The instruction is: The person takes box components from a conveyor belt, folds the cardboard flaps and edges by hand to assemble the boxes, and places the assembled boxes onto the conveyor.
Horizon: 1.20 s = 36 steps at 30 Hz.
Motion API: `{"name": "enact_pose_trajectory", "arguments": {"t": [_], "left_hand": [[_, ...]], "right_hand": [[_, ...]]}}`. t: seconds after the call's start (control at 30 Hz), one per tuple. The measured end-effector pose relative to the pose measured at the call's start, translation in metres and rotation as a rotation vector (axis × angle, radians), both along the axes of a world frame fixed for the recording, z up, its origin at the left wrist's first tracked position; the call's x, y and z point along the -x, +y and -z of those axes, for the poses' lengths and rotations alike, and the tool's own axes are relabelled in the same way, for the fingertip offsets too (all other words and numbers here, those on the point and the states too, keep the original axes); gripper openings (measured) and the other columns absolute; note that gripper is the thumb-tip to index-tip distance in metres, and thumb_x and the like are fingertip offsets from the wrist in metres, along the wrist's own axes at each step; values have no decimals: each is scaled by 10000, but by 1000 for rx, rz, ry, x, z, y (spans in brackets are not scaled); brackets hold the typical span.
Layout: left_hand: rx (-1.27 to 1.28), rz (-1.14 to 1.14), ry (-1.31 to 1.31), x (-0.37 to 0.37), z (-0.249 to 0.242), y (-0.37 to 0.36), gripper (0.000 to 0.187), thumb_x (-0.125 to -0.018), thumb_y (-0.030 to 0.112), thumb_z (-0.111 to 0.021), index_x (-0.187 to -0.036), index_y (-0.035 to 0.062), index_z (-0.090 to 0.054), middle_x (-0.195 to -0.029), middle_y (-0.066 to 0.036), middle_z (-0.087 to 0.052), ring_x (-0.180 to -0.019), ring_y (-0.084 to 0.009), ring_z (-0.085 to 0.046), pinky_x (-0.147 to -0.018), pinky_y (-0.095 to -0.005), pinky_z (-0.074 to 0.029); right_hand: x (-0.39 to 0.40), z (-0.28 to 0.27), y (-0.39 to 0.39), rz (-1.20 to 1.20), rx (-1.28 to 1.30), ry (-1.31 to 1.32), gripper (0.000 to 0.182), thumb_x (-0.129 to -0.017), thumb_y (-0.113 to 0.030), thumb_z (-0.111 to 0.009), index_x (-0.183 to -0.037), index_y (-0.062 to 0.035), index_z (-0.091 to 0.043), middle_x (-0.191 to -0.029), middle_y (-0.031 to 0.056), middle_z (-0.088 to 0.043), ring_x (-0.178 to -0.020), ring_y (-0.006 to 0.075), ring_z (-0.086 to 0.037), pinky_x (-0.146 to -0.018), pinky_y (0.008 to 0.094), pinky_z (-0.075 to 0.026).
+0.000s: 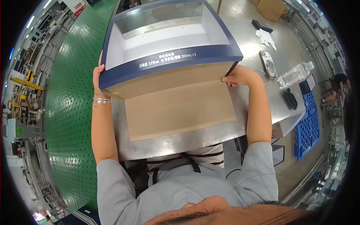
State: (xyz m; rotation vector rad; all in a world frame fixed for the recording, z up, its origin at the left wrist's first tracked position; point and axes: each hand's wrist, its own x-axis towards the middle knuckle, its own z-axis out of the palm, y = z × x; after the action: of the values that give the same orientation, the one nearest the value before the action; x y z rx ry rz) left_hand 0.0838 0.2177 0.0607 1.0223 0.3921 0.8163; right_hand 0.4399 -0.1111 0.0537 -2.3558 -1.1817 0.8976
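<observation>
A dark blue display box (170, 60) with white print and a large window opening sits tilted on the metal table in front of me. White inner walls show through the window. Its plain brown cardboard flap (180, 110) hangs open toward me over the tabletop. My left hand (98, 77) grips the box's left side, thumb on the blue edge and the other fingers mostly hidden behind it. At the lower right corner, my right hand (240, 76) pinches the box edge beside the flap; some of its fingers are out of sight.
On the metal table (210, 139) to the right lie a white glove (266, 38), a black tool (262, 26), a phone-like object (268, 64), a plastic bottle (296, 74) and a black object (290, 99). A green perforated surface (71, 112) runs along the left. A blue pallet (308, 125) is at right.
</observation>
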Motion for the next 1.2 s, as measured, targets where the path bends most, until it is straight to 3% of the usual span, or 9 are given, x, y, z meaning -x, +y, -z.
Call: {"name": "enact_pose_trajectory", "arguments": {"t": [0.13,0.27,0.63,0.7,0.77,0.83,0.97,1.1,1.2], "left_hand": [[-56,107,-94,1,12,5,639,-897,246,-453,-1514,86,-402,-1492,-160,-484,-1257,-275,-530,-1051,-375,-405],[-45,72,-121,-6,17,5,649,-896,246,-451,-1523,88,-390,-1523,-150,-451,-1297,-280,-497,-1081,-383,-377],[-40,46,-98,-10,19,5,700,-874,272,-460,-1543,92,-361,-1569,-140,-392,-1380,-281,-424,-1115,-375,-343],[-30,1,-92,-10,11,-7,702,-871,283,-467,-1540,93,-370,-1577,-134,-382,-1394,-278,-411,-1117,-381,-342],[88,-260,14,-10,-8,-32,639,-907,369,-475,-1483,92,-466,-1511,-138,-475,-1346,-266,-473,-1097,-360,-362],[152,-239,-115,6,40,1,528,-970,532,-462,-1187,94,-662,-1152,-92,-697,-1052,-221,-627,-923,-367,-481],[149,-344,-30,10,45,-15,633,-997,609,-374,-1167,79,-677,-1138,-99,-696,-1022,-211,-630,-924,-339,-463],[-132,-561,44,4,41,-31,768,-1016,625,-267,-1323,10,-609,-1286,-133,-653,-1155,-240,-594,-1008,-321,-407],[-258,-617,57,3,35,-47,806,-1019,634,-227,-1305,-14,-611,-1284,-144,-651,-1158,-248,-592,-1009,-327,-409]], "right_hand": [[4,-2,-11,34,-195,-104,178,-846,-149,-736,-993,-49,-732,-880,55,-697,-762,174,-617,-706,288,-485],[18,-15,-10,53,-942,47,430,-808,-74,-754,-1227,-56,-659,-1247,112,-594,-1029,221,-587,-892,307,-480],[-18,7,-12,-137,-898,168,764,-672,-119,-862,-1370,-116,-553,-1497,148,-416,-1260,273,-497,-1018,368,-436],[1,6,-8,-150,-978,-37,810,-621,-126,-881,-1354,-120,-537,-1546,163,-357,-1341,308,-428,-1073,400,-384],[22,2,4,-186,-1077,-226,857,-569,-133,-899,-1338,-124,-520,-1594,178,-298,-1422,343,-358,-1129,432,-333],[23,-5,-1,-174,-1045,-114,867,-493,-139,-905,-1272,-131,-525,-1641,190,-202,-1500,383,-213,-1182,464,-233],[22,-8,-8,-171,-1043,48,900,-485,-121,-888,-1301,-138,-509,-1653,181,-172,-1495,389,-220,-1177,472,-237],[21,-10,-9,-179,-1017,37,956,-519,-152,-884,-1369,-170,-449,-1673,161,-95,-1464,393,-237,-1152,460,-245],[27,-15,-13,-169,-1025,58,927,-516,-113,-868,-1350,-165,-467,-1670,164,-113,-1467,384,-250,-1152,462,-254]]}}
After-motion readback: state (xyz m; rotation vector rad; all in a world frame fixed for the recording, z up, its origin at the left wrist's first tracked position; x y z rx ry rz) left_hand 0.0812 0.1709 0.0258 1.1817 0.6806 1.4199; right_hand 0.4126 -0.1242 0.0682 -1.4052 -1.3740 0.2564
